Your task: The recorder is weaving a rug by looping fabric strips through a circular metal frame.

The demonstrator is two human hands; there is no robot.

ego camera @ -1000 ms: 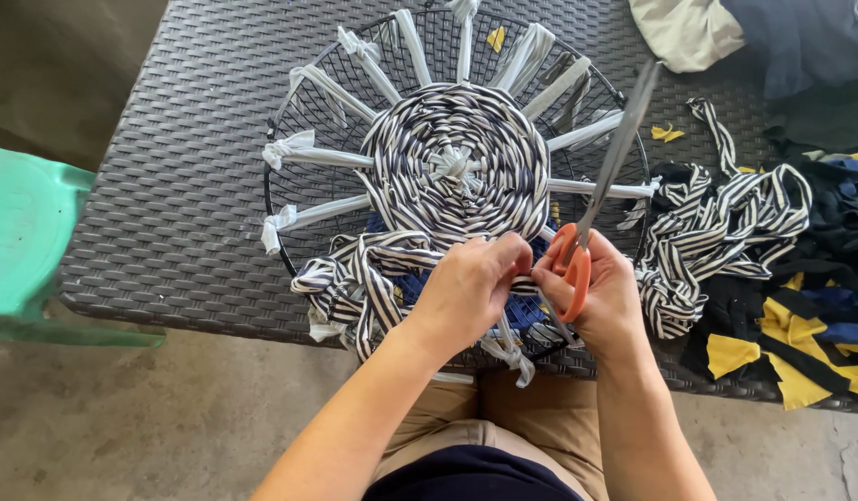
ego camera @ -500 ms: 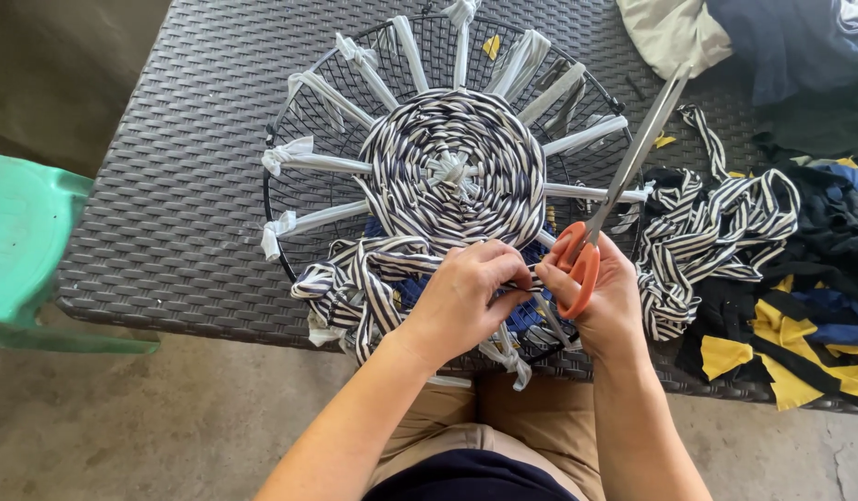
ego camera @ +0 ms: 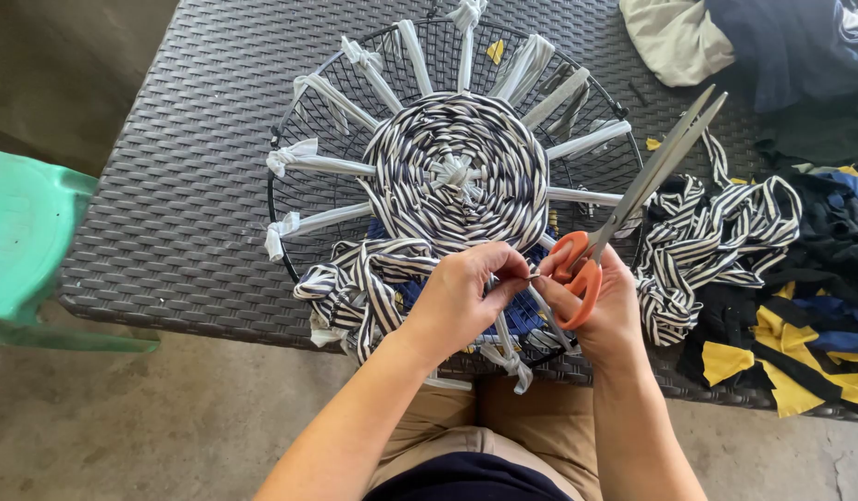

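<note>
Weaving is under way: a striped disc fills the hoop middle, on the table. At the hoop's near rim the left hand pinches a strip end; the right hand grips orange scissors, blades shut, pointing away. Next seems careful threading under a white spoke.

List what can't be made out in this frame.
Head view only:
- Near rim of the wire frame: hidden by the left hand and striped strips.
- What the fingers pinch: covered by both hands.
- Scissors lower handle loop: inside the right hand.
- Fabric pile: cut off at the right edge.
</note>
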